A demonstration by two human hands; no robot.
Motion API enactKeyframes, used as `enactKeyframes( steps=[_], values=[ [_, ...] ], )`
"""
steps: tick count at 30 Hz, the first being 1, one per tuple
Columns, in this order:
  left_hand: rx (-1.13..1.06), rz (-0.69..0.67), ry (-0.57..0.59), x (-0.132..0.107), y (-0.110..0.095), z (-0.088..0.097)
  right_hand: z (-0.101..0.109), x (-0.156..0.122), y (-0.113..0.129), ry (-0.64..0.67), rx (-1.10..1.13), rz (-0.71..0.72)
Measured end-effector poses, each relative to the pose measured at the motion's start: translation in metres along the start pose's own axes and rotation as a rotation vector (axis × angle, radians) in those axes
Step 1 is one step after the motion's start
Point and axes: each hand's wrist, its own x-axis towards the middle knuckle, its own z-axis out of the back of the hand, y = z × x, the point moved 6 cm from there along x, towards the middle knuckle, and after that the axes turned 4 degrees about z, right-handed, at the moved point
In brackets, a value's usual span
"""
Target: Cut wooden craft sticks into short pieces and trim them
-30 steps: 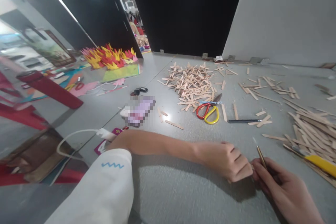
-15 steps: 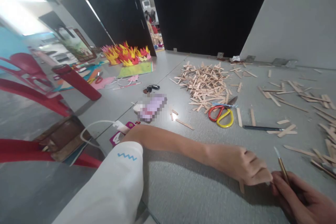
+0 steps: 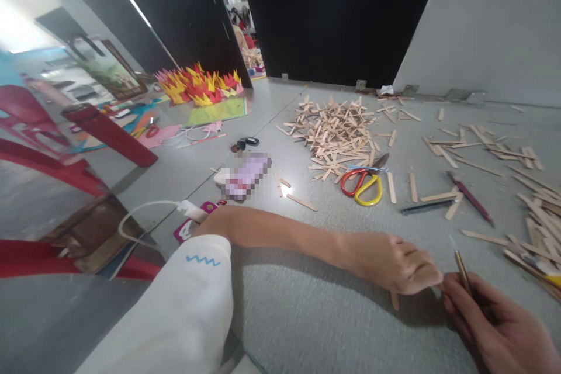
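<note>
My left hand (image 3: 397, 263) is closed in a fist low over the grey floor, its fingertips meeting those of my right hand. A flat wooden craft stick (image 3: 395, 301) pokes out beneath it; I cannot tell whether the fingers grip it. My right hand (image 3: 495, 315) is closed around a slim gold-coloured tool (image 3: 460, 269) with a pale pointed tip, which points up and away. Whatever the two hands pinch between them is too small to make out. Beyond them lie a dark pen-like stick (image 3: 427, 206), a purple pen (image 3: 471, 197) and scissors (image 3: 368, 187) with red and yellow handles.
A heap of craft sticks (image 3: 337, 131) lies ahead, with more sticks (image 3: 543, 222) scattered right. Left are a blurred-out purple object (image 3: 248, 175), keys (image 3: 244, 143), folded paper spikes (image 3: 199, 86) and a red chair (image 3: 109, 134). A black panel (image 3: 337, 11) stands behind.
A purple pen now lies among the sticks on the right, and the dark pen-like stick and nearby sticks have shifted. Both hands keep the same hold; the view has turned slightly.
</note>
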Motion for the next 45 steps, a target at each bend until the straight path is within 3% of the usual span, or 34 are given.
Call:
enactKeyframes(
  steps=[4, 10, 18, 31, 39, 45],
  values=[
    [-0.037, 0.057, 0.007, -0.003, 0.002, 0.005, -0.001, -0.003, 0.000, -0.015, 0.035, -0.017],
    [-0.286, 0.252, 0.200, -0.011, 0.007, -0.005, -0.003, -0.006, 0.011, -0.028, 0.032, 0.076],
    [-0.380, 0.299, 0.214, -0.014, 0.011, 0.000, -0.006, -0.009, 0.028, -0.043, 0.005, 0.189],
    [-0.406, 0.286, 0.197, -0.013, 0.012, -0.003, -0.004, -0.009, 0.029, -0.049, 0.000, 0.200],
    [-0.331, 0.248, 0.296, -0.009, 0.008, -0.010, -0.001, -0.010, 0.022, -0.124, -0.034, 0.142],
    [-0.306, 0.214, 0.311, -0.009, 0.009, -0.009, -0.003, -0.014, 0.012, -0.107, 0.004, 0.120]
  ],
)
